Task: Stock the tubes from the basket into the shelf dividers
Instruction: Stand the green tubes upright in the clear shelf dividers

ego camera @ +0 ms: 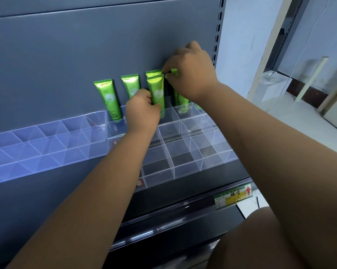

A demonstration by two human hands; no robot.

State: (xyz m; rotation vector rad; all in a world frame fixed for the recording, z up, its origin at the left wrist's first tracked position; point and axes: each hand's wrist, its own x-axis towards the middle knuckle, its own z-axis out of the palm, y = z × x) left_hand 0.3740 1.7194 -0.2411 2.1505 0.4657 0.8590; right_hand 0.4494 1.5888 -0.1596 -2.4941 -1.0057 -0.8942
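At dividers (183, 152), left grip (142, 111) grasping front tube (157, 90), right grip (191, 74) seemingly pinching rightmost tube (181, 99)

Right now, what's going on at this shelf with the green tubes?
A person is stocking green tubes into the clear dividers on a grey shelf. Their left hand grips an upright tube over the dividers, while the right hand pinches the top of a second tube just to the right of it. Two more tubes already stand further left at the back. The basket is not in view.
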